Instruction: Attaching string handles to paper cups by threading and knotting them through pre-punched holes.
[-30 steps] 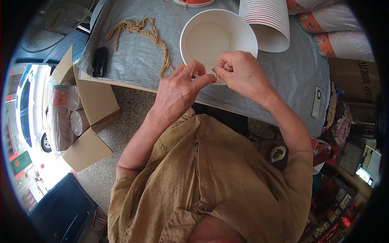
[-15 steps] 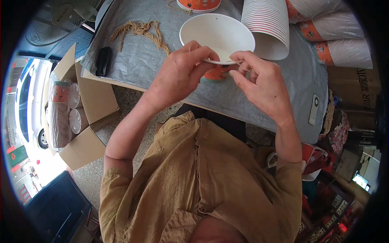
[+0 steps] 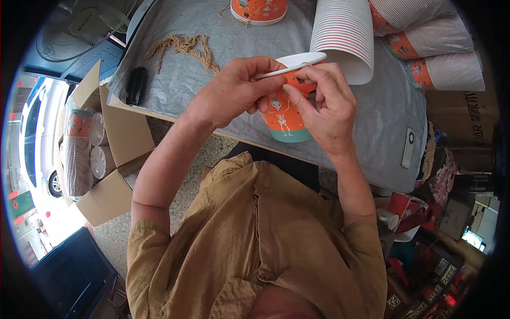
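Note:
A paper bucket [image 3: 285,121], orange with a white skeleton print and a teal base, is tilted above the table's front edge with its outer wall toward me. My left hand [image 3: 234,90] is closed on its white rim, thumb outside and fingers over the edge. Against the upper outer wall my right hand [image 3: 330,106] is pinched, thumb and fingertips together. A short bit of tan cord [image 3: 306,65] shows at the rim beside the right fingers. Whatever lies between those fingertips is hidden.
Tan cords [image 3: 183,49] lie on the grey-covered table [image 3: 372,127], near a black object [image 3: 136,85]. Behind are an orange bucket with cord [image 3: 258,10] and a nested white stack [image 3: 342,37]. Wrapped stacks [image 3: 446,72] sit right. An open carton [image 3: 125,125] of buckets stands left.
The bucket has tipped so its printed outer wall faces me instead of its white inside. Both hands have turned with it, and the right hand has moved slightly left, against the wall.

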Demonstrator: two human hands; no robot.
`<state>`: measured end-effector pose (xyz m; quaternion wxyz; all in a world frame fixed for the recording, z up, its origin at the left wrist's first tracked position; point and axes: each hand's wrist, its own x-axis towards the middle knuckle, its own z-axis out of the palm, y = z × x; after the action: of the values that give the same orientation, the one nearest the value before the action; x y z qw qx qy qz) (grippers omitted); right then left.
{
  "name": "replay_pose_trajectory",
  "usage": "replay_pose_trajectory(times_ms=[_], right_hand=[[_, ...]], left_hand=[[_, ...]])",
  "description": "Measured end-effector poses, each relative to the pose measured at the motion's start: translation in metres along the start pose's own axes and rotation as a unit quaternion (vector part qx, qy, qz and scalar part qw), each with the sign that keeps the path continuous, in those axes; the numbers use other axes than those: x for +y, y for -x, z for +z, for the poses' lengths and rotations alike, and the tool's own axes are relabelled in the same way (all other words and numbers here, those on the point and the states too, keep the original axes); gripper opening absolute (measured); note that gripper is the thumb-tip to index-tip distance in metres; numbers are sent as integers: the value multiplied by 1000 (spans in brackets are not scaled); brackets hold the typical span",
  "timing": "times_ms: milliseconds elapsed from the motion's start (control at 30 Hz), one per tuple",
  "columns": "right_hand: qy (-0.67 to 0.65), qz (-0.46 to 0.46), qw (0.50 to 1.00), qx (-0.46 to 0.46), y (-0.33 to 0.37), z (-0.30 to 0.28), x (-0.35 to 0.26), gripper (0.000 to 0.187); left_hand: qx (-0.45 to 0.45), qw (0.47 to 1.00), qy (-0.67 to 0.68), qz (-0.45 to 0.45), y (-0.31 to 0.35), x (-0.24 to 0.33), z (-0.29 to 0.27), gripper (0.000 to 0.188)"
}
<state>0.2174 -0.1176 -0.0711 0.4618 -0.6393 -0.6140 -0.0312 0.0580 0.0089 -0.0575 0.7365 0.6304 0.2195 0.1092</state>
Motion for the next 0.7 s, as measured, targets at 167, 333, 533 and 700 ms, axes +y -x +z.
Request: replay_pose_trajectory(times_ms=[167,333,533,700], right_hand=[[-1,-25,999,38,1,8,4,26],[-38,-11,998,55,0,12,7,17],[-9,-37,997,61,-3,17,7,13],[-55,-22,997,54,3,24,14,13]], left_hand=[[31,999,5,33,0,2,8,30],[38,998,-28,50,2,3,10,28],[60,996,-37,49,3,3,15,26],[127,979,-93,128,-3,-10,18,21]])
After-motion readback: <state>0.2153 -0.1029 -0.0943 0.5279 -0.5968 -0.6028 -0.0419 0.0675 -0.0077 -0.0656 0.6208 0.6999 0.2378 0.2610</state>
